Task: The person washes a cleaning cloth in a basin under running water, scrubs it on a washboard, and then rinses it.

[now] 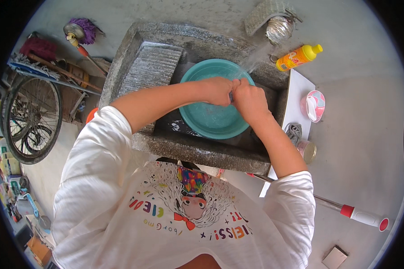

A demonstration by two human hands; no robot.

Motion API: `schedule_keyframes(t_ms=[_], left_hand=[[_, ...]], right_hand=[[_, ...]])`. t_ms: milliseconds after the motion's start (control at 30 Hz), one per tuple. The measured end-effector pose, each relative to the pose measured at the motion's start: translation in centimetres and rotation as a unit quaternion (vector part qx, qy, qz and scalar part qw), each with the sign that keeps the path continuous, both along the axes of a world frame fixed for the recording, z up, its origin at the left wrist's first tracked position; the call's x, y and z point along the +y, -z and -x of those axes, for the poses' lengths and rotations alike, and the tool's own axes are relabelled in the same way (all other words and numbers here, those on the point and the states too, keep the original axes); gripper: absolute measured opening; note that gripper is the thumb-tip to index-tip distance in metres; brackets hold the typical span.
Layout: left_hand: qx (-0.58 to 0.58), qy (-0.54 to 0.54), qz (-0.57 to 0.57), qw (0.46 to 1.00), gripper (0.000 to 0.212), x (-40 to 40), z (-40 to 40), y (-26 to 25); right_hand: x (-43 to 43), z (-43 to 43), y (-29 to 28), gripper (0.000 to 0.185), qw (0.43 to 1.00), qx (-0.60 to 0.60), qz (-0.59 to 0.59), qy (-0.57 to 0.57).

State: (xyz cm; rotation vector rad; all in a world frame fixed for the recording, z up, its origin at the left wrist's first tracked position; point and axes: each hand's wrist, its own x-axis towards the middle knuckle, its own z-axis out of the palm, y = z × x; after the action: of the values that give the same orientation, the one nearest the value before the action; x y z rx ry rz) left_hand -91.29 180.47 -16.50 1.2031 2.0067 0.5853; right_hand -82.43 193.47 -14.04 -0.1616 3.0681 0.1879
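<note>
My left hand [217, 90] and my right hand [250, 101] meet over a teal plastic basin [219, 136] that holds water. Both are closed, pressed against each other, around a small dark bluish thing [231, 97]; most of it is hidden by my fingers, so its kind cannot be told. A stream of water [254, 59] falls from a foil-wrapped tap [279, 28] into the basin's far right side, just beyond my hands. The basin stands inside a rough concrete sink [202, 153], to the right of its ribbed washboard slope [151, 67].
A yellow bottle [296, 59] stands by the sink's far right corner. On a white ledge [298, 85] sit a pink cup [313, 106], a grey cloth [293, 132] and a tin [307, 151]. A mop [84, 32] and bicycle wheel [33, 119] are at left; a white-and-red handle [365, 217] lies right.
</note>
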Motion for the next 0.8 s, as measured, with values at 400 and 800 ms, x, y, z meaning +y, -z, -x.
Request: schedule_keyframes(t_ms=[400, 800], left_hand=[[0.019, -0.195, -0.066, 0.978, 0.047, -4.9, -2.2, 3.9], [-0.111, -0.276, -0.091, 0.95, 0.055, -7.9, -3.7, 6.2]], right_hand=[[5.3, 2.4, -10.5, 0.022, 0.876, 0.313, 0.357, 0.09], [6.5, 10.6, -16.4, 0.021, 0.908, 0.373, 0.127, 0.143]])
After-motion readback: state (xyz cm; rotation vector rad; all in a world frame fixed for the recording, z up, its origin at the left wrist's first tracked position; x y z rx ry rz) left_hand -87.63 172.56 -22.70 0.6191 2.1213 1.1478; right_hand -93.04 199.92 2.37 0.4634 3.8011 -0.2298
